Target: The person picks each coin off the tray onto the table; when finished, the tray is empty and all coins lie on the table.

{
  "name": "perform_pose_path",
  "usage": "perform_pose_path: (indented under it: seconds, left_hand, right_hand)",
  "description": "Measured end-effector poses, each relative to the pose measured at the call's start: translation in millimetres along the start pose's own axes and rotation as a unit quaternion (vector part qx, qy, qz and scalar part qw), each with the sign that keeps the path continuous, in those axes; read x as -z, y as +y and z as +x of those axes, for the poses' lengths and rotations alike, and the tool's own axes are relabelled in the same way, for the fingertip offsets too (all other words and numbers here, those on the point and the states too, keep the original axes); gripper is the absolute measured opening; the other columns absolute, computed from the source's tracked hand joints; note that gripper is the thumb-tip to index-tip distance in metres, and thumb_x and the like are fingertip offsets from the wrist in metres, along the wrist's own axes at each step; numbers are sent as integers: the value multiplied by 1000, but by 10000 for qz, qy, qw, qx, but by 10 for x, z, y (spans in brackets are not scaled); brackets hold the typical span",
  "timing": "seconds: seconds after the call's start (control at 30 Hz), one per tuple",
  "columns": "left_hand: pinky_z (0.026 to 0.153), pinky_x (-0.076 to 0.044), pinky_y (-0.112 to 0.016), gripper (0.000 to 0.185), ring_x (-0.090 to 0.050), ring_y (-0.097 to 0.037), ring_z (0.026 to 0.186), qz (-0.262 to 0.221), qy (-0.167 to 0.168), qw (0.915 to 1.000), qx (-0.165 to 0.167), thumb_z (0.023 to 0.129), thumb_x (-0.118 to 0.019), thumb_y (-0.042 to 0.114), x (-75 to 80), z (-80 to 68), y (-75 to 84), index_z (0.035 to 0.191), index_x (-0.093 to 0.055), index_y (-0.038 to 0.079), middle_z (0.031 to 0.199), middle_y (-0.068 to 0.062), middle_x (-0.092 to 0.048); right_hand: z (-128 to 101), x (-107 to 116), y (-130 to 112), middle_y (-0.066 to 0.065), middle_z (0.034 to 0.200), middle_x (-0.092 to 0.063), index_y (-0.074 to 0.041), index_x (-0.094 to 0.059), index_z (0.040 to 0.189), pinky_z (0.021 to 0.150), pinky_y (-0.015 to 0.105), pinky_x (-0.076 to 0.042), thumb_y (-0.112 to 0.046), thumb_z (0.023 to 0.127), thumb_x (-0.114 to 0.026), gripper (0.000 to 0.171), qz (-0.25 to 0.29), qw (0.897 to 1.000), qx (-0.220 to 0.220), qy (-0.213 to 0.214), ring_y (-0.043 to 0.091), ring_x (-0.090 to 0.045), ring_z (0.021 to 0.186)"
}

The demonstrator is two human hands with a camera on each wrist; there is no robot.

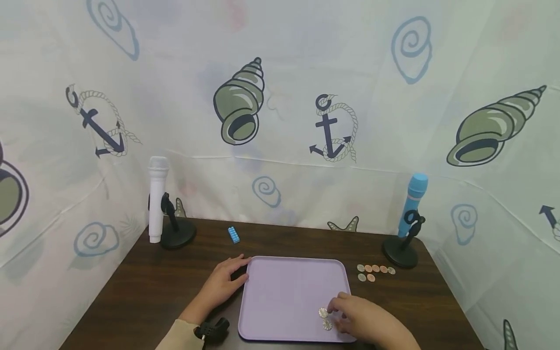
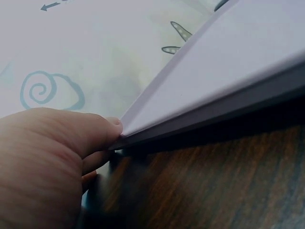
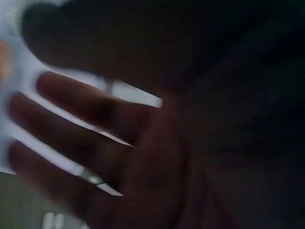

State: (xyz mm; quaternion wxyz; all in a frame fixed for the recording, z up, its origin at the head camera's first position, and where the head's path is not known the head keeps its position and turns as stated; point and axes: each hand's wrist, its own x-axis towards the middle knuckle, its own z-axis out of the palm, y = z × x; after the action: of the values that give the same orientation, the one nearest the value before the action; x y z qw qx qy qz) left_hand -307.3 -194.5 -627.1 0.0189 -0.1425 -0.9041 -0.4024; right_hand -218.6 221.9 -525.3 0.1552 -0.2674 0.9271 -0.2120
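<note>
A lilac tray (image 1: 288, 291) lies on the dark wooden table. My left hand (image 1: 238, 272) rests against the tray's far left corner with relaxed fingers. In the left wrist view one fingertip (image 2: 116, 126) touches the tray's rim (image 2: 200, 114). My right hand (image 1: 339, 315) hovers over the near right part of the tray, fingers spread. Two silver coins (image 1: 323, 312) (image 1: 327, 325) lie on the tray just by its fingertips. The right wrist view is dark and blurred; my fingers (image 3: 81, 102) are splayed, with a silver coin (image 3: 91, 178) glinting between them.
Several silver and copper coins (image 1: 375, 271) lie on the table right of the tray. A small blue brick (image 1: 234, 235) sits behind the tray. A white microphone (image 1: 157, 197) stands back left and a blue microphone (image 1: 412, 201) back right, both on black stands. Printed cloth walls close in.
</note>
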Motion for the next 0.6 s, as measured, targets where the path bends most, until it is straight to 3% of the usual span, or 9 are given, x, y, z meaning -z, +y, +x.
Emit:
perform_pose_path:
  seconds: [0.13,0.27,0.6]
  left_hand:
    - [128,-24,-76,50,-42,-52,157,-45,38,10000,-65,104,-76,32,-13,3,8,152,-67,21,164,-15,-57]
    - [128,-25,-76,50,-42,-51,158,-16,-12,10000,-66,104,-75,34,-21,11,-5,153,-66,23,164,-14,-56]
    - [127,-26,-77,51,-42,-52,157,17,-1,9999,-108,104,-75,35,-12,15,-14,153,-66,23,165,-13,-56]
  right_hand:
    - [24,-135,45,-10,95,-65,-21,-73,112,73,27,-58,-14,93,-85,24,-424,9985,-340,75,1,-55,76]
    - [33,-210,106,-12,88,-61,-22,-72,107,70,26,-57,-15,90,-87,24,-486,9973,-533,124,1,-53,72]
    - [-14,-320,202,-15,84,-51,-23,-64,88,62,22,-45,-7,85,-88,28,-424,9974,-119,571,-3,-45,70]
